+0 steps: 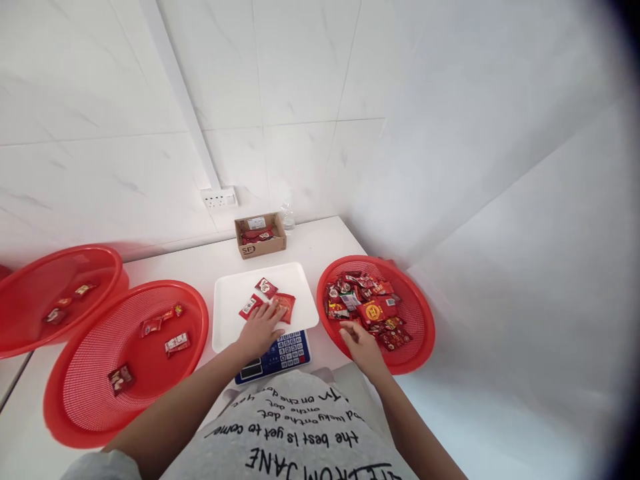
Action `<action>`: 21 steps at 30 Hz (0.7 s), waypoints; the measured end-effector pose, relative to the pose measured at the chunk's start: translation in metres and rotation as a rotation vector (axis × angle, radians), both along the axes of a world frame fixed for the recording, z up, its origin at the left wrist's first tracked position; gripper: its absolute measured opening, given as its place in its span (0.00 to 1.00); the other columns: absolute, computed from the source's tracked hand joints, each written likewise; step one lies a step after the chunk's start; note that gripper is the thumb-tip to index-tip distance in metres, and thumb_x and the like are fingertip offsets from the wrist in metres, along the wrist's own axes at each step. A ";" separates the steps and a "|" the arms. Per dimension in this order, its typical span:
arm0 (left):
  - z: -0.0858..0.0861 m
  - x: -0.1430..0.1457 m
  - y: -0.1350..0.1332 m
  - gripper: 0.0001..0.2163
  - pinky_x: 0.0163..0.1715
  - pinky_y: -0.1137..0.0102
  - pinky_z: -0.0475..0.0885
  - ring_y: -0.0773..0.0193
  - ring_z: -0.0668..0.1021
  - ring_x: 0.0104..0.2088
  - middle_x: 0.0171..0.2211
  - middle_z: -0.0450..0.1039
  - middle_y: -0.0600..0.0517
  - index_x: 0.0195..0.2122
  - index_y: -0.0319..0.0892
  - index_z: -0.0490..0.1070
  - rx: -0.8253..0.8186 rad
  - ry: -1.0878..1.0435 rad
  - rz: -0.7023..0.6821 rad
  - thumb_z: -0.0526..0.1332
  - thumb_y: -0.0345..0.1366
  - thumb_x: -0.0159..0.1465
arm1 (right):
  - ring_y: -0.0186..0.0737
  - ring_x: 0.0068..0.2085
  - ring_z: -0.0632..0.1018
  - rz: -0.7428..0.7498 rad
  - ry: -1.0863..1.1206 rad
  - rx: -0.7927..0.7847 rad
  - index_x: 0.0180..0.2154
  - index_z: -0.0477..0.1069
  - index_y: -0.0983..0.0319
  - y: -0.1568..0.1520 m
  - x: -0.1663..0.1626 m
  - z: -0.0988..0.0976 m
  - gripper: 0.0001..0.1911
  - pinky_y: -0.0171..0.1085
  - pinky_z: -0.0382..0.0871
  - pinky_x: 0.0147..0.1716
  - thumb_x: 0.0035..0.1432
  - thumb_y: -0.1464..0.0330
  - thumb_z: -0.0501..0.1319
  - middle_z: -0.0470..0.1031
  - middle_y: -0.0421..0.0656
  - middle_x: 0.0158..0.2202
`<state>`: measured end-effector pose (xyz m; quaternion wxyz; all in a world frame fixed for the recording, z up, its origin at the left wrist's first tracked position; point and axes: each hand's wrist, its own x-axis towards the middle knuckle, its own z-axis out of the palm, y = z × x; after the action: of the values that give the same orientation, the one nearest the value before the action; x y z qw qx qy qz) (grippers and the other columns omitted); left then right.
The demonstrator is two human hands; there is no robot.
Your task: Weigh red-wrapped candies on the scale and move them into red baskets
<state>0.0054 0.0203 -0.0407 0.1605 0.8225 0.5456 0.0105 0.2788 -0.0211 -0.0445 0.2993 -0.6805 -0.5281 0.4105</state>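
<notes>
My left hand (261, 328) lies over the white tray (225, 303) of a blue scale, fingers stretched out and touching red packets. One red packet (251, 306) is by its index side, a larger red packet (285, 307) sits partly beneath the fingers, and a small red packet (266, 287) rests just beyond them. Below the tray shows the scale's keypad (287, 351). At the near left rim of the right red basket (423, 333), my right hand (361, 347) hovers with fingers loosely bent and thumb apart; nothing is seen in it. That basket holds many red packets (377, 310).
A small cardboard box (263, 248) with red packets stands behind the tray, beside a clear plastic item (287, 217). To the left are a red mesh basket (83, 393) and another red basket (117, 263), each with a few packets. Walls close off the back and right.
</notes>
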 end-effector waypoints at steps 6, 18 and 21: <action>-0.015 -0.011 -0.015 0.25 0.58 0.50 0.54 0.47 0.55 0.63 0.64 0.50 0.45 0.61 0.46 0.56 0.101 -0.003 0.032 0.51 0.46 0.64 | 0.50 0.52 0.70 0.116 -0.590 -0.321 0.49 0.68 0.61 0.004 0.054 -0.011 0.19 0.41 0.63 0.45 0.55 0.65 0.54 0.68 0.52 0.52; -0.015 -0.009 -0.044 0.24 0.59 0.51 0.56 0.52 0.52 0.64 0.64 0.52 0.45 0.61 0.46 0.56 0.165 -0.184 0.060 0.49 0.46 0.65 | 0.51 0.51 0.71 0.160 -0.659 -0.515 0.60 0.51 0.57 0.028 0.056 -0.045 0.36 0.41 0.62 0.45 0.51 0.63 0.60 0.47 0.58 0.62; -0.013 -0.008 -0.045 0.24 0.58 0.51 0.56 0.52 0.52 0.64 0.63 0.53 0.45 0.61 0.46 0.56 0.158 -0.204 0.066 0.49 0.46 0.65 | 0.50 0.51 0.71 0.211 -0.651 -0.520 0.63 0.45 0.53 0.030 0.054 -0.052 0.43 0.41 0.63 0.45 0.48 0.66 0.62 0.42 0.56 0.64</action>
<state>-0.0030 -0.0249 -0.0542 0.1493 0.8089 0.5506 0.1423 0.3328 0.0092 -0.0969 -0.1082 -0.7694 -0.5407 0.3223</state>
